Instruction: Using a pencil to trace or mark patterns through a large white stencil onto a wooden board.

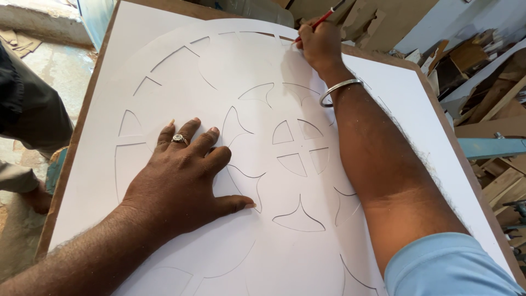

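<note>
A round white stencil (246, 66) with curved cut-out shapes lies on a white sheet (131, 33) that covers a brown board. My left hand (183, 175) lies flat on the stencil, fingers spread, a ring on one finger. My right hand (320, 44) reaches to the stencil's far edge and grips a red pencil (324, 17), its tip against the rim. A metal bangle (339, 90) sits on that wrist.
The brown board's edge (71, 142) runs along the left side. Another person's leg and foot (27, 120) stand at the left on the concrete floor. Wood offcuts and planks (487, 60) pile up at the right, with a blue bar (493, 147) there.
</note>
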